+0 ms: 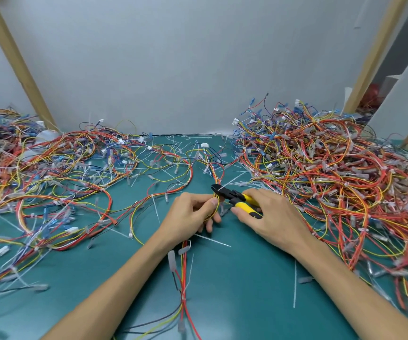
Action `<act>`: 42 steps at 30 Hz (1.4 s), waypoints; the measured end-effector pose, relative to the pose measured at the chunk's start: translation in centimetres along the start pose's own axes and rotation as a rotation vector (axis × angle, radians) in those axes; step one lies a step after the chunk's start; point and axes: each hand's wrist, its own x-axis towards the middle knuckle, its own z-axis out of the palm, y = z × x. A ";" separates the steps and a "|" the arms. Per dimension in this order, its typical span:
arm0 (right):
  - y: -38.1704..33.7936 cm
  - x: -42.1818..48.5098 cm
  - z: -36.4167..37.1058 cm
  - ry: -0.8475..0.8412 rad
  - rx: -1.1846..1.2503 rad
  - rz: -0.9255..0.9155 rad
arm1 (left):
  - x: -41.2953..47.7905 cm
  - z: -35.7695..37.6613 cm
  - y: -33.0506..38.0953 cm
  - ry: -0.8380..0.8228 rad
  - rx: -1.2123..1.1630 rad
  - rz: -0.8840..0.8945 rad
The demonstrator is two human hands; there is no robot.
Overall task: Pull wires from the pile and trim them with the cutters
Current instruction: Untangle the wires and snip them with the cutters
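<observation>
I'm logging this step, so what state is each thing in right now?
left hand: pinches a wire bundle
wire bundle: held, bent into a loop
right hand: grips the cutters
cutters: head at the bundle, jaws' gap unclear
right pile: tangled, heaped
left pile: tangled, spread low

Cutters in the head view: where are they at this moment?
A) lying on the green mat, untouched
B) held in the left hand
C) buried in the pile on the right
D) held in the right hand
D: the right hand grips the yellow handles of the cutters, with their black tip at the wires that the left hand pinches.
</observation>
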 end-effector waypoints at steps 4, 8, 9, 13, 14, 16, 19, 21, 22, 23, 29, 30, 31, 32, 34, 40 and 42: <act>0.2 0.1 0.1 0.003 0.005 -0.009 | 0.1 0.1 -0.2 -0.011 -0.004 0.002; 0.2 0.1 -0.1 0.008 0.028 -0.025 | 0.1 0.0 -0.4 -0.015 0.002 0.012; 0.1 0.1 -0.1 0.008 0.032 -0.031 | 0.1 0.0 -0.5 -0.014 -0.006 0.012; -0.1 -0.4 -0.3 0.012 0.018 -0.029 | -0.1 0.2 -0.7 0.000 -0.039 -0.009; -0.1 -0.5 -0.3 0.013 0.009 -0.027 | -0.2 0.2 -0.7 0.001 -0.038 -0.014; -0.2 -0.6 -0.2 0.007 0.001 -0.027 | -0.4 0.2 -0.7 0.003 -0.033 -0.020; -0.3 -0.7 0.0 0.001 0.007 -0.032 | -0.4 0.3 -0.8 0.009 -0.024 -0.031; -0.4 -0.7 0.1 0.006 -0.013 -0.041 | -0.3 0.3 -0.9 0.011 -0.028 -0.035; -0.5 -0.8 0.1 0.011 -0.033 -0.044 | -0.3 0.3 -0.9 0.010 -0.027 -0.034; -0.6 -0.8 0.1 0.020 -0.058 -0.046 | -0.2 0.2 -0.9 0.008 -0.028 -0.033; -1.1 -0.2 -0.1 0.058 -0.216 -0.019 | 0.1 0.1 -1.1 0.011 -0.055 -0.031; -1.1 -0.1 -0.2 0.050 -0.199 0.005 | 0.1 0.1 -1.0 0.015 -0.069 -0.034; -1.1 0.0 -0.3 0.045 -0.149 0.037 | 0.1 0.1 -1.0 0.022 -0.093 -0.040; -1.0 0.1 -0.3 0.042 -0.076 0.071 | 0.1 0.1 -0.9 0.030 -0.119 -0.048; -0.7 0.1 -0.5 0.053 0.072 0.113 | 0.1 0.2 -0.8 0.051 -0.144 -0.061; -0.1 -0.1 -1.0 0.088 0.324 0.159 | -0.2 0.1 -0.8 0.088 -0.071 -0.044; -0.2 -0.4 -0.7 0.109 0.315 0.158 | -0.3 0.1 -0.7 0.106 -0.065 -0.044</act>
